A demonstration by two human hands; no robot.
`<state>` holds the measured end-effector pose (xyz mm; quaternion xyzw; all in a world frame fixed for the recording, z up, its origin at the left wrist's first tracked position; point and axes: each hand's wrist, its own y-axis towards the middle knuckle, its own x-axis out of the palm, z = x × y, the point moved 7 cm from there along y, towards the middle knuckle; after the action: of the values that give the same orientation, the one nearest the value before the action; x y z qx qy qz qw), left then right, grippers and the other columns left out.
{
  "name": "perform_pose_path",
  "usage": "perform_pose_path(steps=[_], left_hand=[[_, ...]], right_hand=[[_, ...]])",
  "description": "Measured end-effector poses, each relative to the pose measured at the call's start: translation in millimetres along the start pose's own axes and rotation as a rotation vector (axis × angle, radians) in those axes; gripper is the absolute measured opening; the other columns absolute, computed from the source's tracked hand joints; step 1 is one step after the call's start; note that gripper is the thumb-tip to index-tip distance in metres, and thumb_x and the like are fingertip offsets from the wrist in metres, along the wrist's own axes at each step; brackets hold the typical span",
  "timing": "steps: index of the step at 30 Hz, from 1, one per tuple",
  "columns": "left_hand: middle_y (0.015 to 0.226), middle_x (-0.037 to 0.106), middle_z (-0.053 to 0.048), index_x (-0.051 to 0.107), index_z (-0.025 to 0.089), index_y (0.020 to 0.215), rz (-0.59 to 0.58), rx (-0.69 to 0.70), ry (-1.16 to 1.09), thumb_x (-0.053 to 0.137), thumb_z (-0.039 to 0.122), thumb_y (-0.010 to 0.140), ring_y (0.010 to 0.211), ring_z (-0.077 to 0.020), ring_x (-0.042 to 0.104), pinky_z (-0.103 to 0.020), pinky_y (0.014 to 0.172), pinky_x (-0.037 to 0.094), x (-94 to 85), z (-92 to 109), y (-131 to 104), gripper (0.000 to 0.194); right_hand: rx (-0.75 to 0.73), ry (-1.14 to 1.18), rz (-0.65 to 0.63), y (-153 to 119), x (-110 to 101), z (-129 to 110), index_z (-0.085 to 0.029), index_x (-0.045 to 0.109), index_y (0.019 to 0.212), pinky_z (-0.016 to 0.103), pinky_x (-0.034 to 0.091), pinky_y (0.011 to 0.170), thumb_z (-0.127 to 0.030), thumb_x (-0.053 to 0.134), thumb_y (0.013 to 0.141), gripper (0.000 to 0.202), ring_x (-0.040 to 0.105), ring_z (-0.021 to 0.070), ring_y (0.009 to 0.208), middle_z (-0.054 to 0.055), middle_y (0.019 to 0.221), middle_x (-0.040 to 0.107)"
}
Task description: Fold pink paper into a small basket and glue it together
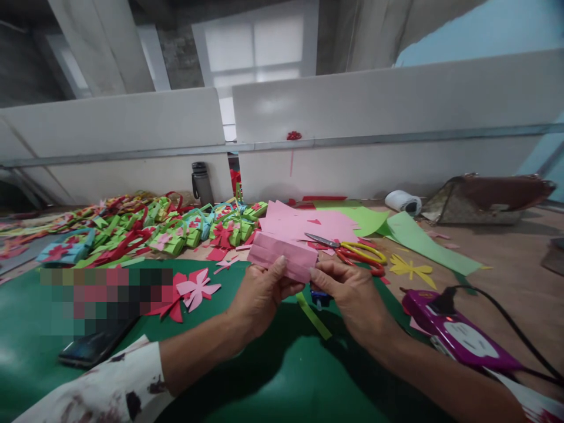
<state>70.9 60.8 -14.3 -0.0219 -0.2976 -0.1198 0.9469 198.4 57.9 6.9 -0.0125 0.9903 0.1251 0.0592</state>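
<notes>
Pink paper piece (293,254), creased-looking, held up around the far edge of the green mat (282,376). Left hand (258,296) pinches its near edge, thumb on top, fingers beneath; right hand (355,299) pinches the near right corner. Step looks like folding or squaring creases; next move seems to call for steady pinches, even pressure. Paper mostly sticks out past the left thumb, to the far side, left of the scissors (341,244).

Paned window (254,44) glows pale behind white partition panels (374,100); bare concrete pillar (103,47) rises at left, blue surface (493,29) upper right, brown tabletop (524,252) below.
</notes>
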Motion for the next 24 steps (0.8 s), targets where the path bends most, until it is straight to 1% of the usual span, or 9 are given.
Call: perform_pose_path(steps=[5, 9, 12, 14, 16, 18, 19, 20, 24], left_hand=[[0.087, 0.072, -0.008, 0.067, 0.009, 0.093, -0.025, -0.033, 0.012, 0.076, 0.032, 0.069, 0.078, -0.0165, 0.067, -0.026, 0.072, 0.054, 0.2, -4, 0, 0.034], [0.086, 0.072, -0.008, 0.066, 0.009, 0.094, -0.001, -0.038, -0.021, 0.075, 0.026, 0.071, 0.075, -0.0156, 0.067, -0.025, 0.07, 0.055, -2.1, -3, 2, 0.03], [0.082, 0.071, -0.007, 0.066, 0.008, 0.092, 0.0, -0.043, -0.042, 0.073, 0.025, 0.073, 0.07, -0.0153, 0.067, -0.025, 0.068, 0.055, -2.4, -3, 2, 0.026], [0.08, 0.071, -0.008, 0.066, 0.007, 0.09, -0.002, -0.056, -0.043, 0.073, 0.026, 0.073, 0.068, -0.0154, 0.067, -0.024, 0.066, 0.055, -2.2, -3, 1, 0.027], [0.081, 0.07, -0.01, 0.066, 0.006, 0.088, 0.0, -0.072, -0.037, 0.074, 0.028, 0.072, 0.068, -0.0155, 0.067, -0.024, 0.067, 0.055, -1.7, -3, -1, 0.029], [0.081, 0.07, -0.01, 0.066, 0.006, 0.084, 0.0, -0.078, -0.025, 0.077, 0.027, 0.069, 0.069, -0.0153, 0.067, -0.025, 0.069, 0.055, -0.6, -3, -3, 0.028], [0.08, 0.07, -0.009, 0.066, 0.006, 0.082, 0.0, -0.081, -0.017, 0.078, 0.024, 0.067, 0.069, -0.015, 0.066, -0.025, 0.07, 0.055, -0.1, -3, -3, 0.026], [0.079, 0.07, -0.009, 0.066, 0.006, 0.08, 0.003, -0.085, -0.009, 0.079, 0.021, 0.064, 0.069, -0.0147, 0.066, -0.025, 0.07, 0.055, 0.2, -2, -4, 0.025], [0.075, 0.068, -0.007, 0.066, 0.007, 0.08, 0.034, -0.094, 0.009, 0.079, 0.013, 0.061, 0.068, -0.0154, 0.066, -0.025, 0.069, 0.055, -1.2, -3, -5, 0.025]], right_hand=[[-0.074, -0.131, -0.011, 1, -2, -2, -0.018, 0.054, 0.054, 0.024, 0.036, 0.047, -0.044, 0.061, 0.075, 0.034, 0.043, 0.0104, 0.048, -0.003, 0.051, 0.049], [-0.186, -0.259, -0.03, 1, -4, -7, -0.018, 0.059, 0.06, 0.024, 0.038, 0.046, -0.039, 0.054, 0.083, 0.031, 0.049, 0.0124, 0.047, -0.001, 0.052, 0.056], [-0.329, -0.356, 0.018, -3, -10, -13, -0.018, 0.064, 0.07, 0.027, 0.043, 0.055, -0.031, 0.06, 0.079, 0.016, 0.057, 0.0154, 0.056, 0.001, 0.061, 0.064], [-0.489, -0.441, 0.04, -8, -11, -20, -0.018, 0.066, 0.075, 0.028, 0.044, 0.061, -0.027, 0.064, 0.077, 0.009, 0.061, 0.0171, 0.062, 0.002, 0.068, 0.068], [-0.767, -0.604, 0.042, -20, -6, -31, -0.017, 0.066, 0.083, 0.028, 0.046, 0.064, -0.021, 0.062, 0.081, 0.006, 0.064, 0.0172, 0.066, 0.004, 0.073, 0.07], [-1.052, -0.793, 0.04, -36, 3, -38, -0.013, 0.063, 0.094, 0.027, 0.048, 0.067, -0.013, 0.057, 0.086, 0.01, 0.066, 0.0164, 0.071, 0.006, 0.079, 0.071], [-1.144, -0.863, 0.037, -41, 6, -38, -0.012, 0.061, 0.097, 0.027, 0.049, 0.068, -0.01, 0.055, 0.087, 0.012, 0.067, 0.0162, 0.072, 0.007, 0.081, 0.071], [-1.185, -0.898, 0.031, -43, 7, -38, -0.011, 0.06, 0.099, 0.027, 0.05, 0.07, -0.008, 0.054, 0.087, 0.014, 0.067, 0.0164, 0.074, 0.007, 0.082, 0.071], [-1.235, -0.904, -0.005, -44, 7, -38, -0.009, 0.058, 0.103, 0.03, 0.054, 0.073, -0.003, 0.052, 0.084, 0.021, 0.067, 0.0188, 0.078, 0.009, 0.083, 0.07]])
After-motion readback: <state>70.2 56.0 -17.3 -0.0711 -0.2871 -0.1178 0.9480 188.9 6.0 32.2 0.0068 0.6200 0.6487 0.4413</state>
